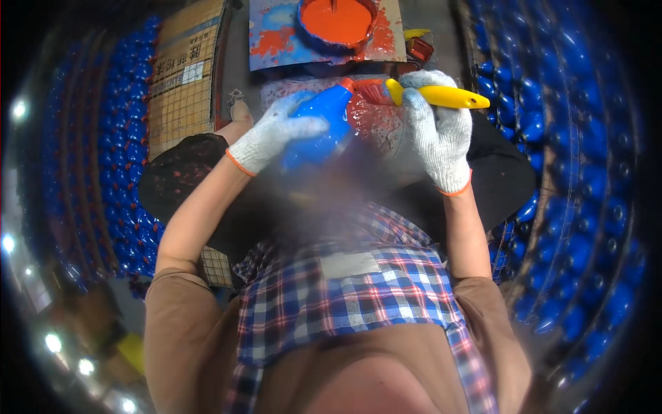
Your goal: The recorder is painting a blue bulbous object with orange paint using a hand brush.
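Blue piece: glossy blue plastic-looking bottle shape (318,127), sitting in front of my chest over my lap, up off the spattered board (376,117) so I can turn it as I go.
Left hand: my left hand (276,134), in a white knit glove with an orange cuff, is closed around the fat body of the blue piece from the left. Holding it by the wide end keeps my glove away from the wet end.
Right hand: my right hand (434,131), same kind of glove, is wrapped tight round the yellow handle of the paintbrush (420,93), near the bristle end for control.
Which way it points: the blue piece's long axis runs from lower left to upper right, narrow tip up and away from me, right where the red bristles touch it. The tip looks orange-red already, though blur makes that a bit hard to call.
Brush axis: nearly level, handle sticking out right, bristles left.
Paint: blue tub of orange-red paint (336,24) just beyond the board, easy dipping reach.
Around me: stacks of the same blue pieces (552,138) on both sides.
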